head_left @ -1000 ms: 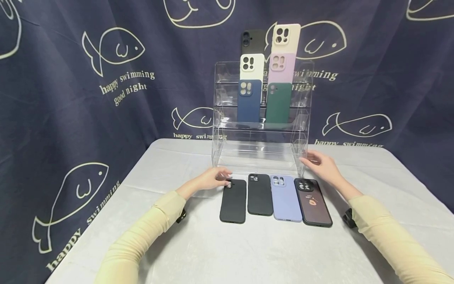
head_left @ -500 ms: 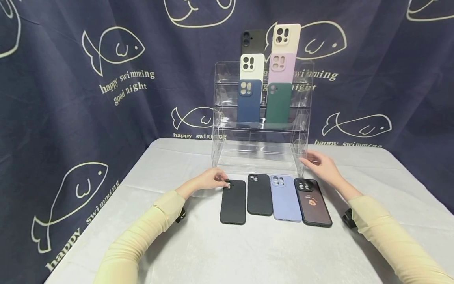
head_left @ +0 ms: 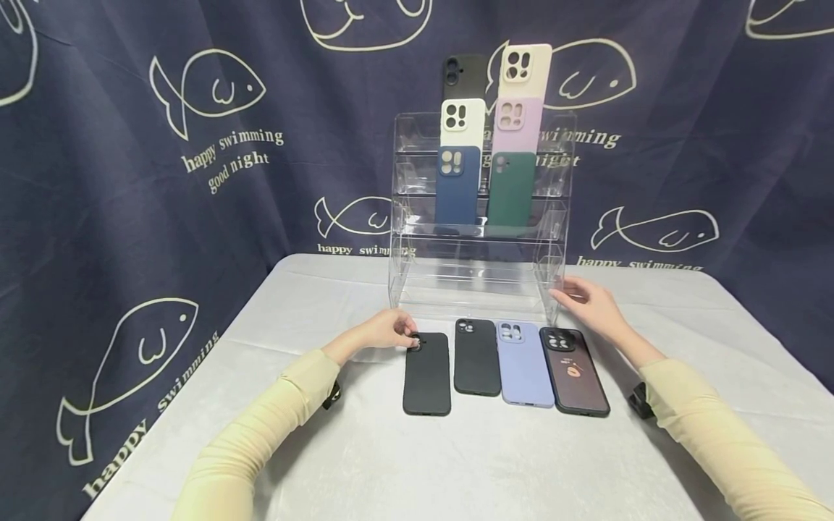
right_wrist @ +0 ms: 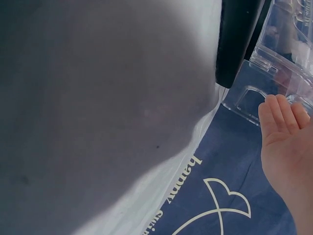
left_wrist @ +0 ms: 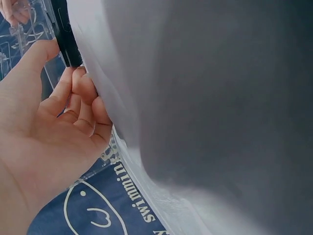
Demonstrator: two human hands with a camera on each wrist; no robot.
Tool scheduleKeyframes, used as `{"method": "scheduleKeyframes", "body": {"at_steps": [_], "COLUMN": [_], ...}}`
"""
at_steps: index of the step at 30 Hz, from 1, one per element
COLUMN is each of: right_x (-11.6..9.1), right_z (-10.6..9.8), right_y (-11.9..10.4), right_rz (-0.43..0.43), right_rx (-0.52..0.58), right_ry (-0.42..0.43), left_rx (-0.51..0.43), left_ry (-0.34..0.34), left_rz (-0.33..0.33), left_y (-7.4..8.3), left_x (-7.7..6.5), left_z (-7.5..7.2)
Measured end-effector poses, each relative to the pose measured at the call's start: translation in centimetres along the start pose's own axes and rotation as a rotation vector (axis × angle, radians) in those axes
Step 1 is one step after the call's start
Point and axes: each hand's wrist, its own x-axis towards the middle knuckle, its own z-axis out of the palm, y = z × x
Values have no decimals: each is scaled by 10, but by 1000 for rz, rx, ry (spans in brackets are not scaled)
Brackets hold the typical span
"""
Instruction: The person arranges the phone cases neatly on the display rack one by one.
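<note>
My left hand (head_left: 384, 329) pinches the upper left corner of a plain black phone case (head_left: 427, 376) on the table. In the left wrist view, thumb and fingertips (left_wrist: 80, 78) meet at that case's dark edge (left_wrist: 66, 39). My right hand (head_left: 589, 307) rests against the lower right side of a clear tiered display stand (head_left: 469, 271); straight fingers (right_wrist: 276, 117) touch its side in the right wrist view. Alongside the first case lie a second black case (head_left: 478, 362), a periwinkle case (head_left: 525, 369) and a dark translucent case with a small print (head_left: 580, 391).
Upper tiers of the stand hold black (head_left: 472, 79), white (head_left: 469, 134), blue (head_left: 457, 195), cream (head_left: 534, 76), lilac (head_left: 524, 134) and green (head_left: 513, 192) cases. A navy fish-print curtain (head_left: 293, 145) hangs behind the pale tablecloth (head_left: 391, 470).
My left fingers have closed on the corner of the leftmost black case, which has slid slightly toward me. My right hand has stayed at the stand.
</note>
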Motion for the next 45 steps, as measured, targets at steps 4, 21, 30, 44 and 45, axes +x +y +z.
{"method": "scheduleKeyframes", "body": {"at_steps": [4,21,30,44,45], "right_x": [0,-1,-1,0,0], "right_z": [-1,1,0,1,1], "right_y": [1,3,3,5,5], "right_rz": [-3,-26,-16,-11,-10], "right_rx": [2,27,15,24,27], "right_ry": [9,2,1,1,0], "left_rx": [-8,2,-128,-167,-167], "left_ry": [-4,38,129,298,320], "left_rz": [13,46,66,115,124], "left_y": [1,3,11,20,21], "left_x": [0,-6,2,4,4], "left_z": [-1,-5,-3,-18,-19]}}
